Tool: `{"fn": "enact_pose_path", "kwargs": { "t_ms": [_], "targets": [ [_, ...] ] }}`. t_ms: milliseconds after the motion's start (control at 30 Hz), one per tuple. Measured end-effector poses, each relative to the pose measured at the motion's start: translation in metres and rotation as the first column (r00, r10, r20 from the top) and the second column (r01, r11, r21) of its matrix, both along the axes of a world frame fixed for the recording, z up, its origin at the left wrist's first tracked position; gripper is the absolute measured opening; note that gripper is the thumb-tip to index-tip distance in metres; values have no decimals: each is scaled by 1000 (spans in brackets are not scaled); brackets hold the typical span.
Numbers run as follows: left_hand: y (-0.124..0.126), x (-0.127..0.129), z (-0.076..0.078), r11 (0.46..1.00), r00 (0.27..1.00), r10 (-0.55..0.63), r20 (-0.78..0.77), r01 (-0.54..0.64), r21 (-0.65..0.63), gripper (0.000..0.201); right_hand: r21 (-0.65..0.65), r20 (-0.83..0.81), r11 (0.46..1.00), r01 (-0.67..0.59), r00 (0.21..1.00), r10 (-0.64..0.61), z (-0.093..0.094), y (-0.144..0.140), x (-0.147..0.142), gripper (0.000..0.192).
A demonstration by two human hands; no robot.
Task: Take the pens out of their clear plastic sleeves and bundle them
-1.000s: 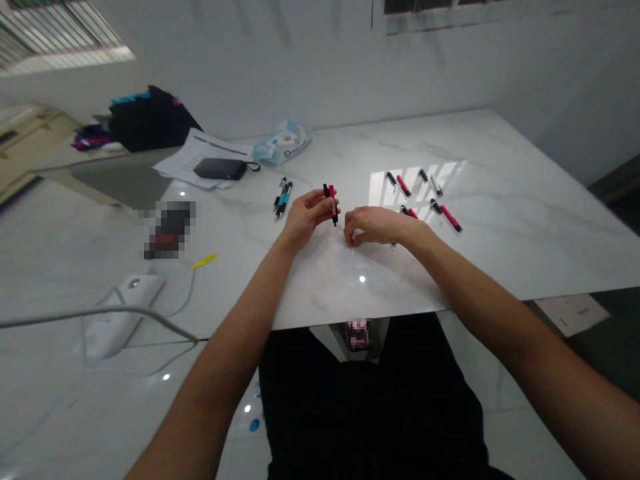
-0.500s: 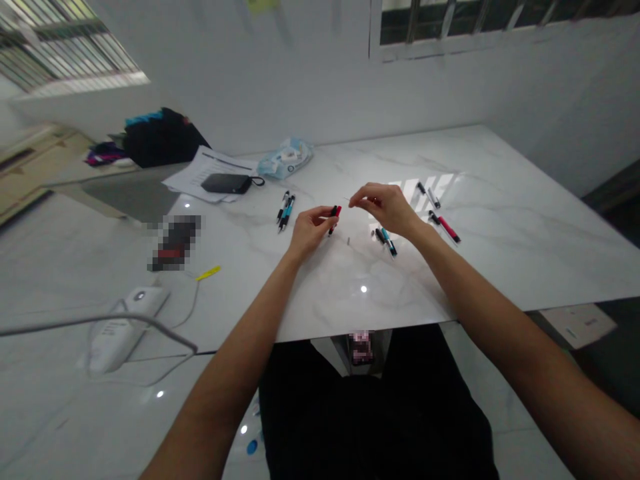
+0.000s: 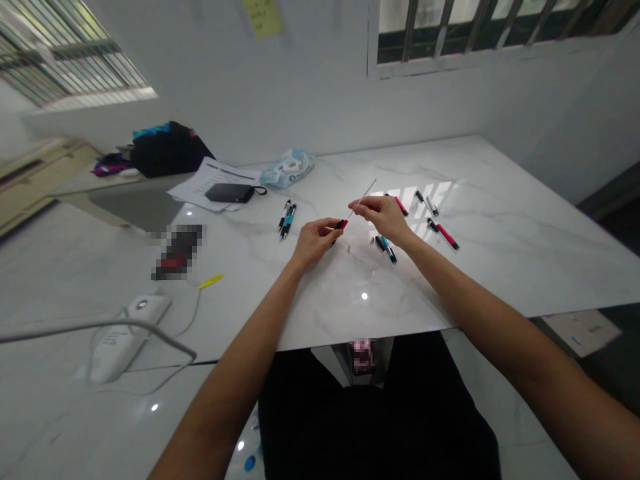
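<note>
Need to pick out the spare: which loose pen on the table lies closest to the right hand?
The teal-and-black pen just under the right hand; the red pens lie farther back and right.

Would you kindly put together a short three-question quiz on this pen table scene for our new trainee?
1. True or false: the left hand holds a red and black pen barrel.
2. What does the right hand pinch? A) a thin refill rod B) a yellow clip C) a cable
3. Which colour are the pens lying left of the hands, beside black?

Key: 1 true; 2 A; 3 teal blue.
</note>
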State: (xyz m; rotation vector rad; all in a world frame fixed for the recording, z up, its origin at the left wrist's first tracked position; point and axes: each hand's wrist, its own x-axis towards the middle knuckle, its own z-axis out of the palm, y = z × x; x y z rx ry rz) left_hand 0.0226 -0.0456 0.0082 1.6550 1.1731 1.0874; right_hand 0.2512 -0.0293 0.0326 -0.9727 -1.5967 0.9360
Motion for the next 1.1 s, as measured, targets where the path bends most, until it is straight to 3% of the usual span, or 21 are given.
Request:
{"fn": "enact_pose_path", "kwargs": {
  "t_ms": [267, 433, 567, 667, 900, 1100],
  "targets": [
    [-3, 6, 5, 996, 989, -73, 128, 80, -50, 36, 1, 31, 986, -164, 986, 164, -11, 3, -2, 29],
    [3, 4, 8, 996, 943, -27, 332, 54, -72, 50, 48, 219, 991, -122, 970, 109, -17, 4, 0, 62],
    [9, -5, 10, 991, 912, 65, 404, -13, -130, 52, 77, 560, 954, -290, 805, 199, -13, -3, 0, 31],
    [11, -6, 12, 984, 907, 116, 406, -49, -172, 41, -5, 641, 908, -419, 695, 325, -11, -8, -4, 25],
    [7, 2, 15, 963, 890, 169, 424, -58, -263, 17, -19, 652, 904, -427, 680, 335, -12, -9, -10, 17],
    [10, -3, 14, 954, 931, 194, 310, -106, -280, 52, -38, 637, 907, -419, 689, 345, -12, -7, -5, 27]
  ]
}}
